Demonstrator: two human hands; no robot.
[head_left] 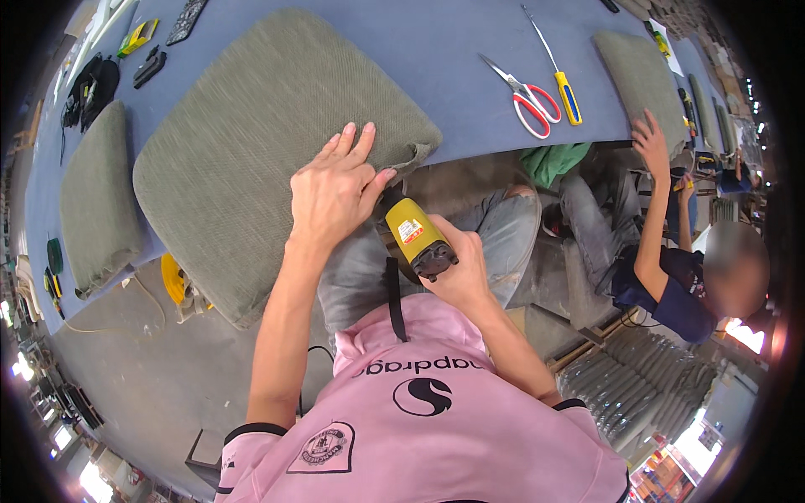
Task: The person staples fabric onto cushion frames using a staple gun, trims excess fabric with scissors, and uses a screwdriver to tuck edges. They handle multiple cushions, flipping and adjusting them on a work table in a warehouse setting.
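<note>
Resting the outstretched left hand (333,186) on a square grey-green fabric cushion (260,155) overhanging a blue tabletop (474,109); grasping a yellow-and-black hand tool (411,230) in the right hand (464,264), near the cushion's corner.

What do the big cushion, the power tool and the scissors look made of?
Big cushion: woven fabric, matte grey-green, with visible thread streaks; its filling is hidden. Power tool: probably hard plastic, judging by the smooth, molded-looking yellow and black casing. Scissors: likely steel blades, from their grey metallic look; smooth red and white handles, probably plastic.
</note>
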